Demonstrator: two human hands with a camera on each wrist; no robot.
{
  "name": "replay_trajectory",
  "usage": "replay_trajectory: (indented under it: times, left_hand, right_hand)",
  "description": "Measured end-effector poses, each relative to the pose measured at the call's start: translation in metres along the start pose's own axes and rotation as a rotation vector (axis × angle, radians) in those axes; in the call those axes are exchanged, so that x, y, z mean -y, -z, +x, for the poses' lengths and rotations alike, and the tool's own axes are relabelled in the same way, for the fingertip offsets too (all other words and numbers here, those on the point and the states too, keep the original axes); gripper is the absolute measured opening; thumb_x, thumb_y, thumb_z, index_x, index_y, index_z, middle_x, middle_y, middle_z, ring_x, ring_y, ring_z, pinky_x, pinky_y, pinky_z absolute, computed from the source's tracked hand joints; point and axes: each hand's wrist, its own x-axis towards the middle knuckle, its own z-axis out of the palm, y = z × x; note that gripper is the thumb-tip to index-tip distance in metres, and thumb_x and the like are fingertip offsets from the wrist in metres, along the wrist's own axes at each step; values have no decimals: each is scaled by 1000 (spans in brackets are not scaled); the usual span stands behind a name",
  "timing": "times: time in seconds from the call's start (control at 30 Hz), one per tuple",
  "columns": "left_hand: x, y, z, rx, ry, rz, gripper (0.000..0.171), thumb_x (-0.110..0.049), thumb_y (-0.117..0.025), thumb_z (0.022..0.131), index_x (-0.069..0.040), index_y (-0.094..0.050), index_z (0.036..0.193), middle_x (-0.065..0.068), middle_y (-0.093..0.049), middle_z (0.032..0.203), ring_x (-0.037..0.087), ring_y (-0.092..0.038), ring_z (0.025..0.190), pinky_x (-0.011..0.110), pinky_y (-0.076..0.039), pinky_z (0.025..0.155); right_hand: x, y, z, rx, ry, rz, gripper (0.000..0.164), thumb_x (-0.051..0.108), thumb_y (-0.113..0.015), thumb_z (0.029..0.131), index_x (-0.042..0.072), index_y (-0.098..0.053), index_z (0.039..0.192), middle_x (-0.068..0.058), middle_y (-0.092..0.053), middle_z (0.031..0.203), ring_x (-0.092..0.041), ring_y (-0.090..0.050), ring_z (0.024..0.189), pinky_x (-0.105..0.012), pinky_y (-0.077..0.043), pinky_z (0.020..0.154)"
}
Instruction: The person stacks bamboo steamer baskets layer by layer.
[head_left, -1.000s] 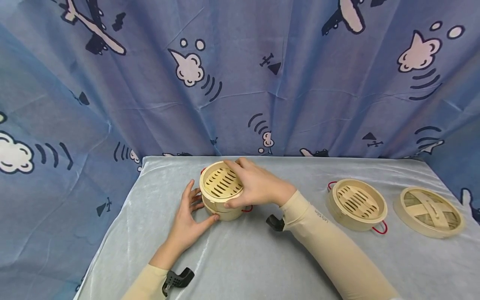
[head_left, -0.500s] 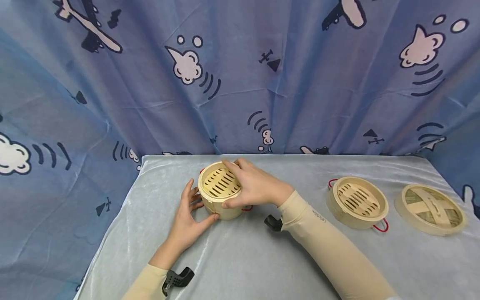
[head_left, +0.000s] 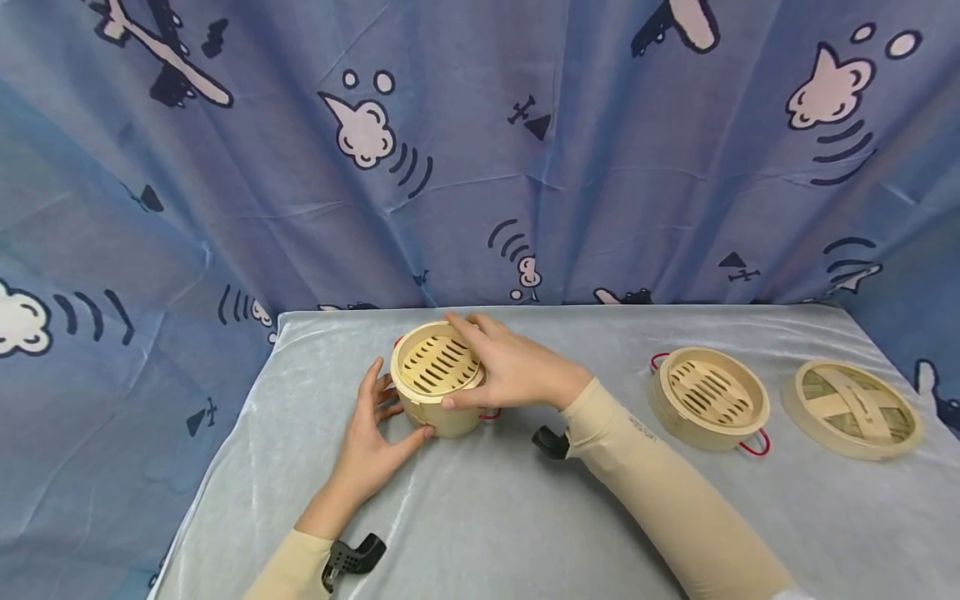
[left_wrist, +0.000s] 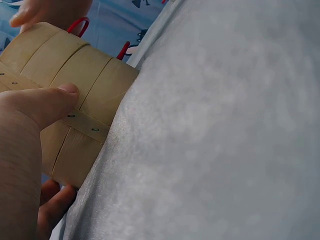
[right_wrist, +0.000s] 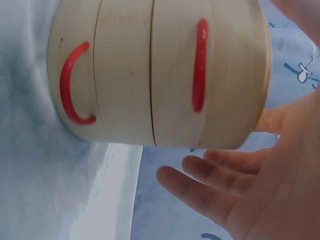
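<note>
Two small round bamboo steamers stand stacked on the cloth. The upper steamer (head_left: 426, 408) shows its slotted floor in the head view. Beneath it, the lower steamer (left_wrist: 102, 82) rests on the table. My left hand (head_left: 367, 454) holds the stack from the left, thumb (left_wrist: 52, 102) across the front and fingers round the far side. From the right, my right hand (head_left: 517, 367) grips the upper steamer's rim between thumb and fingers. Red handles (right_wrist: 201, 65) stick out on the stack's right side. In the right wrist view the two walls meet at a thin dark seam.
A third bamboo steamer (head_left: 675, 417) with red handles stands to the right. Beyond it lies a round woven bamboo lid (head_left: 866, 417). Pale grey cloth (head_left: 525, 517) covers the table, and a blue patterned curtain (head_left: 450, 208) hangs behind.
The head view has shifted slightly. The upper steamer now looks settled more evenly on the lower one, with a less visible seam. Both hands keep their hold.
</note>
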Motion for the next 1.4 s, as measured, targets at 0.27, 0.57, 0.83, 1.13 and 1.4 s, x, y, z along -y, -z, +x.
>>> replay_trajectory:
  times: [0.27,0.57,0.83,1.13,1.4]
  left_hand:
    - [0,-2,2,11,-5,3,113,-6,-99,81,-16,-33,172,14,-53,153,32,-60,130,42,-60,105]
    - [-2,-5,4,17,10,-2,112,-7,-99,81,-17,-34,172,14,-54,154,32,-60,131,43,-60,106]
    - [-3,-4,1,-18,12,7,118,0,-101,75,-11,-34,171,18,-54,154,35,-60,132,54,-60,103]
    - [-5,-3,-1,-1,24,31,114,-7,-100,80,-21,-33,172,11,-56,152,30,-60,131,44,-60,104]
    - [-7,-5,-2,-13,25,42,116,-5,-100,79,-22,-34,172,9,-57,152,29,-60,130,43,-60,104]
  right_hand:
    - [-6,14,-21,-56,1,-55,118,81,-68,90,15,-23,176,-18,-33,172,-41,-49,147,-61,-51,115]
    - [-17,26,-55,-109,4,-141,113,78,-68,93,12,-26,175,-26,-22,176,-47,-37,156,-65,-44,120]
    - [-27,35,-77,-120,-45,-168,112,76,-69,94,13,-25,175,-25,-23,176,-47,-36,157,-64,-40,123]
    - [-48,46,-107,-135,-148,-188,111,77,-69,93,16,-26,175,-23,-24,176,-48,-35,156,-70,-39,121]
    - [-65,52,-132,-168,-197,-188,109,72,-73,95,17,-25,176,-21,-17,179,-44,-18,164,-72,-34,123]
